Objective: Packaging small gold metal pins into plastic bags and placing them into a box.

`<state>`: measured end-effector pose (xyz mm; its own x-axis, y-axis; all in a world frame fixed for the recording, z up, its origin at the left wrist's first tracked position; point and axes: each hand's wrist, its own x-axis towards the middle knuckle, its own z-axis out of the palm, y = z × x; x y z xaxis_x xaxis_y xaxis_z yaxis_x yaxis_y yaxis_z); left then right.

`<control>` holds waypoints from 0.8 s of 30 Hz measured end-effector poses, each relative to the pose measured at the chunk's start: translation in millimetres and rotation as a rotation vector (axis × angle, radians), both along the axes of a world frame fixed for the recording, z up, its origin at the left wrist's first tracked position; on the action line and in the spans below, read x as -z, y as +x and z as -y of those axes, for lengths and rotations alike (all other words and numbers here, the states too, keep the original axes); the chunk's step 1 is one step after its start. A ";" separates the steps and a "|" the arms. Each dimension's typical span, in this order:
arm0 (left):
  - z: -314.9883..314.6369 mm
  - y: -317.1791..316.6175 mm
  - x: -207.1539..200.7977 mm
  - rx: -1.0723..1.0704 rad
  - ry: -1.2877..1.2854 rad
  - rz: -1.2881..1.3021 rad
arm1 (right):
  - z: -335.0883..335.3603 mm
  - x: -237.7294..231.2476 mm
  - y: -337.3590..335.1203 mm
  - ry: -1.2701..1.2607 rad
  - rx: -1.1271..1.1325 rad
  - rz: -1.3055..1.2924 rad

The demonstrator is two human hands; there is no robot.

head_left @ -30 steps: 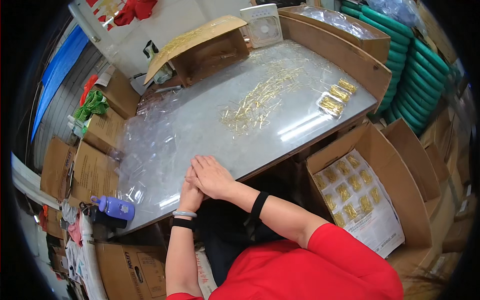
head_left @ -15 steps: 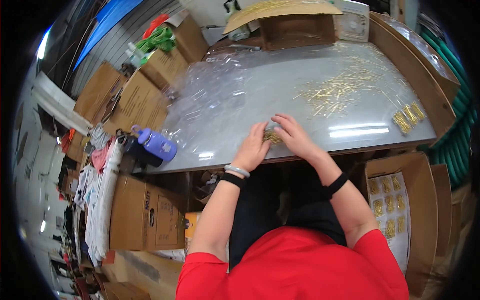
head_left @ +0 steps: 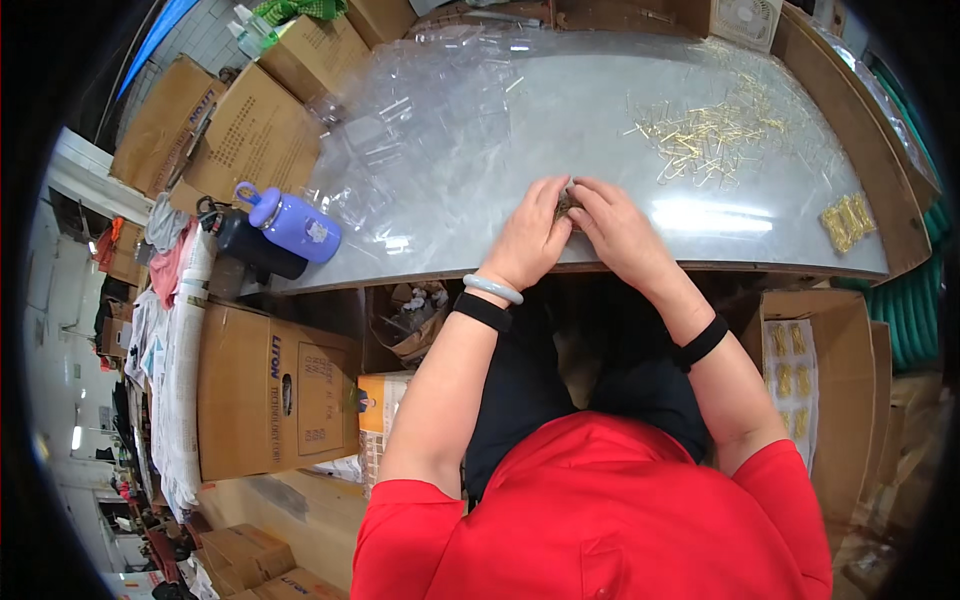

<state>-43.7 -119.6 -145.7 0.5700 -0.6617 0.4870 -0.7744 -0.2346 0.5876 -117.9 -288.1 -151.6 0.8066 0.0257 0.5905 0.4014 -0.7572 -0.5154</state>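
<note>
At the front edge of the grey tabletop (head_left: 580,110), my left hand (head_left: 525,235) and my right hand (head_left: 625,235) meet, fingers curled around a small bundle of gold wire hooks (head_left: 566,205). Most of the bundle is hidden by the fingers. Beyond my right hand lies a loose scatter of the same thin gold wire hooks (head_left: 700,140). Several gathered bundles of hooks (head_left: 848,222) rest side by side near the table's right corner. To the left of my left hand, clear plastic pieces (head_left: 390,125) are spread over the table.
A purple bottle (head_left: 300,228) and a black bottle (head_left: 255,243) lean at the table's left corner. Cardboard boxes (head_left: 245,140) line the left side. Below right, an open carton (head_left: 835,385) holds bundles of hooks in rows. A cardboard wall (head_left: 850,130) borders the table's right side.
The view has tilted downward, so the table sits higher in the picture. My hands have drawn closer together, and their fingers now cover more of the bundle.
</note>
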 end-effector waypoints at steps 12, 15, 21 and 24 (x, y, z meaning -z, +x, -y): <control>-0.7 2.0 -1.7 -0.001 0.008 0.020 | -5.4 -6.0 -0.9 -0.079 0.043 0.021; -0.3 3.0 -1.3 0.007 0.004 0.050 | -4.9 -5.8 -1.1 -0.084 0.036 0.029; -2.9 -1.5 -2.6 -0.017 0.020 0.023 | -5.8 -7.6 -4.0 -0.046 0.011 0.020; -0.5 0.2 -2.8 -0.019 0.002 -0.003 | -3.8 -8.3 -4.3 -0.039 -0.002 0.011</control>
